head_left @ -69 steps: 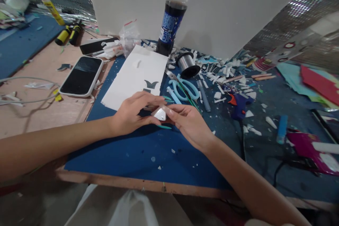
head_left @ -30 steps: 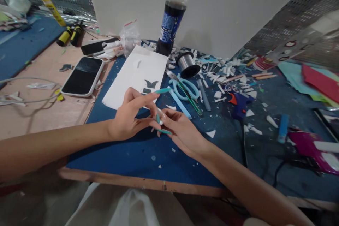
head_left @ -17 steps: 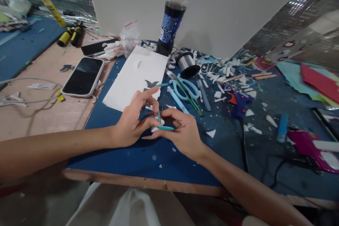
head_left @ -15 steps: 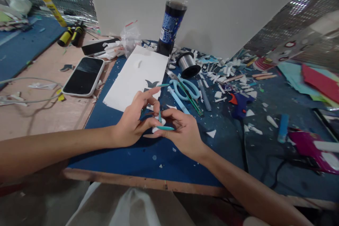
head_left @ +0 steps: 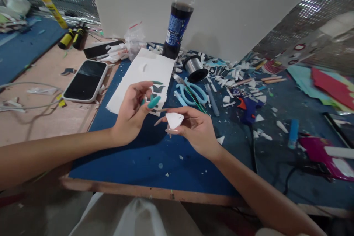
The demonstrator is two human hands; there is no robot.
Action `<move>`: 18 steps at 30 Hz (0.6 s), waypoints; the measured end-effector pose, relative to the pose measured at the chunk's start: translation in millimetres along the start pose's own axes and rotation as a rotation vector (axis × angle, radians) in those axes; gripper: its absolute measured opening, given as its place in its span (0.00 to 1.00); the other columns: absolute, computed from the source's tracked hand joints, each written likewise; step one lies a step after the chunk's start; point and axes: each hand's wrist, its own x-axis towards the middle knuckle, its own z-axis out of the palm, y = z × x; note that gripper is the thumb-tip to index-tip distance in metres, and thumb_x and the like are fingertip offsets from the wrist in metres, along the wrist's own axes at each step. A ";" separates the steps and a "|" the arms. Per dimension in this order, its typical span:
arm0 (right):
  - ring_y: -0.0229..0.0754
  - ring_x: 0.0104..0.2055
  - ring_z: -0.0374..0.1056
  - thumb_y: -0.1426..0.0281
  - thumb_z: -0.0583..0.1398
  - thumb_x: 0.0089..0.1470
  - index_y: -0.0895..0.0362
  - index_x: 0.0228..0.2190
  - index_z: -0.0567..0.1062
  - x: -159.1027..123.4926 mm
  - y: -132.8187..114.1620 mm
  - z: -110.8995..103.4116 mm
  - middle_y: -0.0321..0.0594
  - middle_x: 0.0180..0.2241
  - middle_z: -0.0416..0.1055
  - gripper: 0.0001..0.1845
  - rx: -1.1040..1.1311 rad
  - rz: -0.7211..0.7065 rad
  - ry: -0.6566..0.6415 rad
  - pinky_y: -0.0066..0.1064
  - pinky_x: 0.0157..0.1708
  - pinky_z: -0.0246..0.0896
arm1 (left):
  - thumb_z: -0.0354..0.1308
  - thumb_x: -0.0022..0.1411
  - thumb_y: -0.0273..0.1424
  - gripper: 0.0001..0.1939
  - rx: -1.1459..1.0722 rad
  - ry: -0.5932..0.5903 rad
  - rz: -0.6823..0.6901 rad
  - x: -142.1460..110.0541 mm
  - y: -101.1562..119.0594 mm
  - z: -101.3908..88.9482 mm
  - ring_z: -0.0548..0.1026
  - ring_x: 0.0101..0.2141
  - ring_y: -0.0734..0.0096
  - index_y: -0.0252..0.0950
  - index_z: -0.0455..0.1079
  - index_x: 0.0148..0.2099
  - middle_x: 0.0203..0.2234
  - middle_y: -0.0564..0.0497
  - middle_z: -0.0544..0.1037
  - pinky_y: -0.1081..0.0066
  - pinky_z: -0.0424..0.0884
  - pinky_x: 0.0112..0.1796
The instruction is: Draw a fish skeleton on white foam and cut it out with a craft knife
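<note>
Between the thumb and fingers of my right hand (head_left: 197,127) is a small white piece (head_left: 174,120), roughly triangular with rounded corners, perhaps foam. A small dark mark or hole shows near its right corner. My left hand (head_left: 132,112), with long teal nails, is just to the left, apart from the piece. Its thumb and fingers are bent but separated, with nothing visible between them. Beneath and behind that hand is a white sheet of paper (head_left: 129,77) with dark cut shapes (head_left: 159,89) on it. Both hands are above the blue mat (head_left: 124,167).
Light-blue-handled scissors (head_left: 197,99), a wire spool (head_left: 194,67) and a dark drink bottle (head_left: 177,25) stand or lie behind the hands. White scraps (head_left: 235,75) litter the back. A blue glue gun (head_left: 251,110) is to the right; a phone (head_left: 85,81) lies left.
My left hand has let go of the white piece and moved left, away from it. My right hand keeps the piece, which is now in plain sight.
</note>
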 end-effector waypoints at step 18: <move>0.32 0.22 0.62 0.64 0.67 0.41 0.56 0.29 0.76 4.5 -5.1 -2.9 0.34 0.24 0.71 0.12 -0.046 0.089 -0.018 0.27 0.23 0.62 | 0.57 0.59 0.30 0.08 0.555 -0.486 0.475 39.9 26.3 -16.2 0.73 0.40 0.64 0.39 0.74 0.42 0.38 0.47 0.78 0.62 0.71 0.42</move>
